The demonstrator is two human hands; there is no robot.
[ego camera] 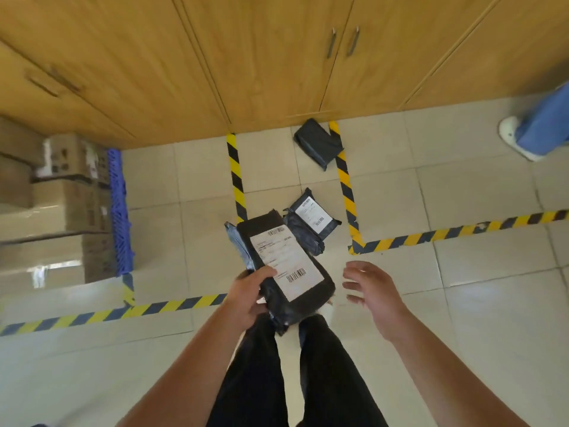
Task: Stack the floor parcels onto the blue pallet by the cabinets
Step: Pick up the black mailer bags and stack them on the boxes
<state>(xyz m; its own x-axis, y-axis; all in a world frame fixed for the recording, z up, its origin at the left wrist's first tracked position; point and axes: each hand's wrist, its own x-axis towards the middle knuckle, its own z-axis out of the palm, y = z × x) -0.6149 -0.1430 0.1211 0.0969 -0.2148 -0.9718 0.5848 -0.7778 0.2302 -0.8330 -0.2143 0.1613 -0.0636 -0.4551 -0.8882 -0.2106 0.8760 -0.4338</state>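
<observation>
Parcel in black wrap (pixel 286 263) sits gripped in the left hand (pixel 249 295), the right hand (pixel 374 295) beside it slack and holding nothing, a labelled floor parcel (pixel 314 215) lies just beyond, another black parcel (pixel 318 143) lies nearer the cabinets (pixel 246 57), and the blue pallet (pixel 120 211) stands far left against them.

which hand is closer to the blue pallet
Left. The left hand, gripping a labelled black parcel, is right of the blue pallet; the right hand hangs open farther right, beyond the parcel.
</observation>
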